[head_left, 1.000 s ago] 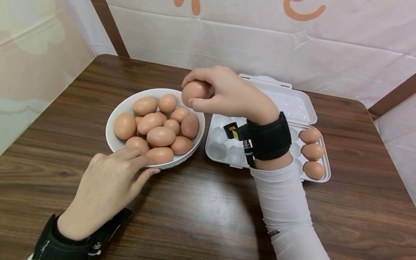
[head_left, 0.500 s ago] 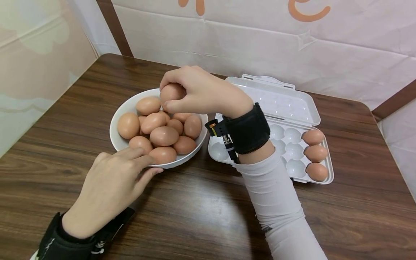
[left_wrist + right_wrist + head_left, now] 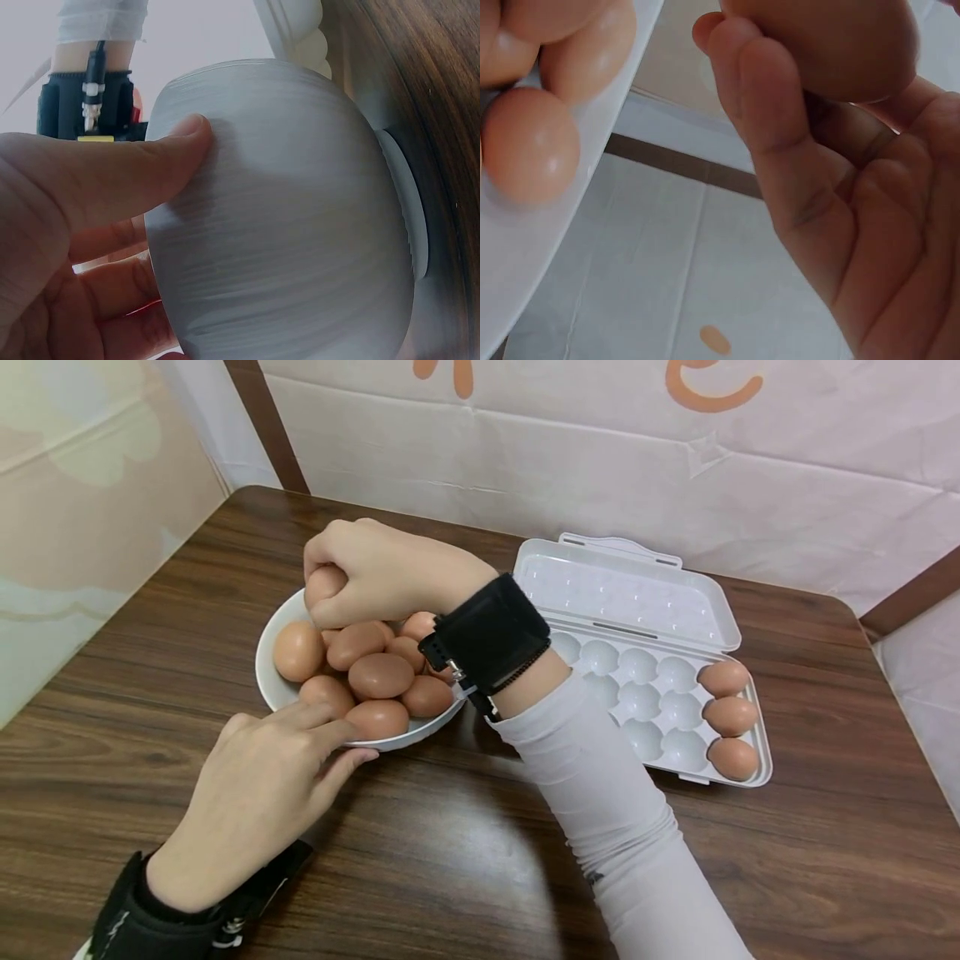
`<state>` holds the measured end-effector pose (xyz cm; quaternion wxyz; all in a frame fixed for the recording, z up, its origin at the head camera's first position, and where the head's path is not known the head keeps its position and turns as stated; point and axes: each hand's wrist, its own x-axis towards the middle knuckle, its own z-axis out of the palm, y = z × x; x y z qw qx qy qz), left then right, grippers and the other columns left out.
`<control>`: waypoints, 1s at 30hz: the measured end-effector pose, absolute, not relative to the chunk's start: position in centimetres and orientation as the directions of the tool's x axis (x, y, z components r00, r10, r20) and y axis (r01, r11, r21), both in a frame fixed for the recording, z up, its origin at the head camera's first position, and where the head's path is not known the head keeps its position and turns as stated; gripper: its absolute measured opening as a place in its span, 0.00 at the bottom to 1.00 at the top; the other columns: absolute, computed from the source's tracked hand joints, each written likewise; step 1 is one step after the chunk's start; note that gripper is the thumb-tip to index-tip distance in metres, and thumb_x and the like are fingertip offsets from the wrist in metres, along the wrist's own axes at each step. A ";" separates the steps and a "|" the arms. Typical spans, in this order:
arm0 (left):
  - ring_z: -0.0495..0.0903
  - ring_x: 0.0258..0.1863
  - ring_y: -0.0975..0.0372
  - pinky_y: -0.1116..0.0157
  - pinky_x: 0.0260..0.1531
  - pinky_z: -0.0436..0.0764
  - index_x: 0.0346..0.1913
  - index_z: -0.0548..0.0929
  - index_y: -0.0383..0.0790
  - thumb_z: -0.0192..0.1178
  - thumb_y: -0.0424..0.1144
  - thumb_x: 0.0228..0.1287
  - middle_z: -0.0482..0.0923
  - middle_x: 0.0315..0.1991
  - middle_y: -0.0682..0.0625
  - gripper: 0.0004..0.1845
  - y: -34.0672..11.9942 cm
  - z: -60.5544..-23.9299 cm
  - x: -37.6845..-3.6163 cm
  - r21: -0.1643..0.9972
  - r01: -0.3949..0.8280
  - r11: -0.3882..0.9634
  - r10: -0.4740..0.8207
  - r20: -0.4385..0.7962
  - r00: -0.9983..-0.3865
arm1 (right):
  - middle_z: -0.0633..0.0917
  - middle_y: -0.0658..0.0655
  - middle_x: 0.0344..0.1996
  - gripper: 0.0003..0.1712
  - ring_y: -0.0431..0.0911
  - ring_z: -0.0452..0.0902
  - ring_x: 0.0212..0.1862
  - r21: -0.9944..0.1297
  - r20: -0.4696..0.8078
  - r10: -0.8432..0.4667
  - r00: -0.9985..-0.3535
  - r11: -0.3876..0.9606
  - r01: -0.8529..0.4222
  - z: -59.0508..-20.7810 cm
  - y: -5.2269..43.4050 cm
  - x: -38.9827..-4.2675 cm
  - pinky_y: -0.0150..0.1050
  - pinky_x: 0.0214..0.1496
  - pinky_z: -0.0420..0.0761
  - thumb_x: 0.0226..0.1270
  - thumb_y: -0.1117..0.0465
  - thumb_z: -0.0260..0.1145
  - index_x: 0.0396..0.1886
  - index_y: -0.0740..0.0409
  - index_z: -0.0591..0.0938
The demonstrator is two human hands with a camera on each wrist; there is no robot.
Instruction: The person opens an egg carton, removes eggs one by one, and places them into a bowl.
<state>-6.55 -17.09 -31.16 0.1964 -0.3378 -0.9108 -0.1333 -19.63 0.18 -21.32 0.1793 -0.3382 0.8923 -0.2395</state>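
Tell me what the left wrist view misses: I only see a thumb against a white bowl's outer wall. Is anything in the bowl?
Observer: Yes, the head view shows the white bowl heaped with brown eggs.
Operator: What is the other hand doing?
Observer: The right hand holds one egg in curled fingers above the bowl's far left rim.
Operator: Anything else on the table?
Observer: An open white egg tray sits to the right of the bowl, with three eggs in its rightmost column.
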 end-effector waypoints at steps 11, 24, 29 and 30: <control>0.72 0.18 0.62 0.66 0.16 0.58 0.31 0.86 0.46 0.53 0.61 0.69 0.71 0.26 0.54 0.24 -17.1 -31.3 -6.6 0.107 0.685 0.721 0.569 0.473 -0.673 | 0.74 0.45 0.28 0.02 0.36 0.72 0.33 -0.514 -0.258 -0.696 -0.670 0.686 -0.515 -22.2 -2.8 -19.3 0.28 0.36 0.70 0.65 0.60 0.61 0.34 0.50 0.75; 0.72 0.19 0.63 0.64 0.18 0.60 0.31 0.86 0.49 0.68 0.49 0.56 0.72 0.25 0.56 0.08 -17.0 -31.5 -6.7 0.105 0.669 0.736 0.567 0.445 -0.693 | 0.74 0.45 0.33 0.05 0.36 0.72 0.37 -0.408 -0.303 -0.631 -0.714 0.763 -0.501 -23.6 -2.4 -19.6 0.29 0.37 0.71 0.66 0.62 0.58 0.40 0.48 0.74; 0.72 0.19 0.64 0.64 0.18 0.60 0.30 0.86 0.50 0.68 0.53 0.57 0.71 0.23 0.57 0.11 -16.9 -31.6 -6.8 0.105 0.668 0.736 0.562 0.455 -0.691 | 0.73 0.45 0.36 0.06 0.37 0.71 0.38 -0.382 -0.296 -0.617 -0.729 0.776 -0.502 -24.1 -2.5 -19.7 0.29 0.37 0.69 0.66 0.63 0.58 0.39 0.47 0.73; 0.73 0.19 0.64 0.64 0.18 0.61 0.30 0.86 0.50 0.70 0.52 0.56 0.71 0.23 0.57 0.10 -16.8 -31.6 -6.9 0.109 0.667 0.737 0.559 0.456 -0.692 | 0.73 0.45 0.37 0.07 0.37 0.71 0.38 -0.371 -0.288 -0.619 -0.731 0.776 -0.510 -24.3 -2.4 -19.7 0.29 0.36 0.70 0.65 0.64 0.58 0.39 0.47 0.74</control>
